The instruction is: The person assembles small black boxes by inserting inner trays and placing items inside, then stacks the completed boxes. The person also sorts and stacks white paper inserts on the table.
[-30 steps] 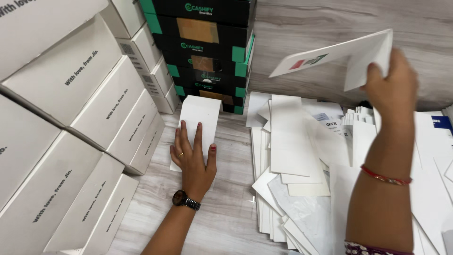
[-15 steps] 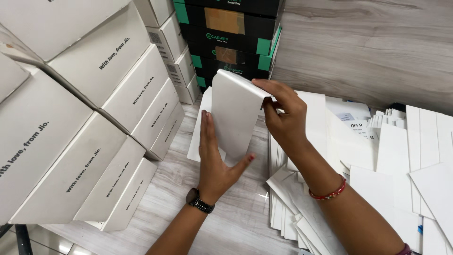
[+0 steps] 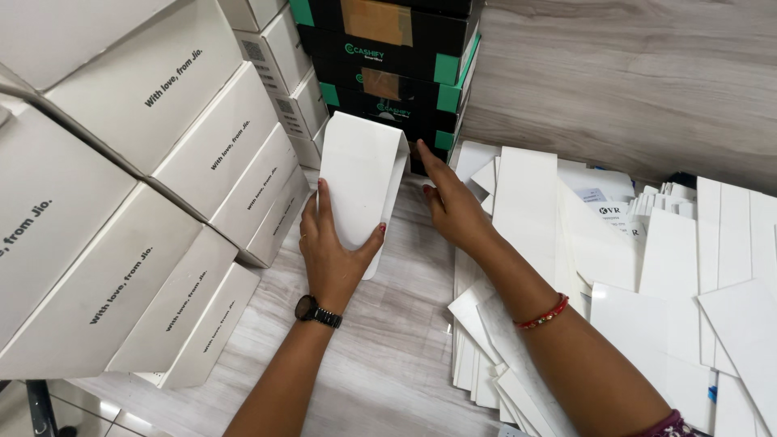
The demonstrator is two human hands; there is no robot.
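We press our left hand (image 3: 333,247) flat on the near end of a folded white card sheet (image 3: 360,182), fingers spread and thumb hooked over its right edge, so the lower flap stays pinned to the wooden tabletop (image 3: 388,356) while the fold takes shape. Our right hand (image 3: 449,206) stands just right of the sheet, fingers straight and together, their tips at the far right corner where the upper flap curls over; it seems to steady or crease that edge rather than grip it. Neither hand is closed around the sheet: the left lies open on it, the right touches it with open fingers.

The sheet lies in the middle, its far end arched up just in front of a stack of black and green boxes (image 3: 388,57). To the left, white cartons (image 3: 162,186) are piled in leaning rows, close beside our left hand. To the right, a loose heap of flat white card blanks (image 3: 615,267) spreads across the table under our right forearm, within easy reach. A dark wristwatch (image 3: 317,311) sits on the left wrist, a red bangle (image 3: 544,313) on the right.
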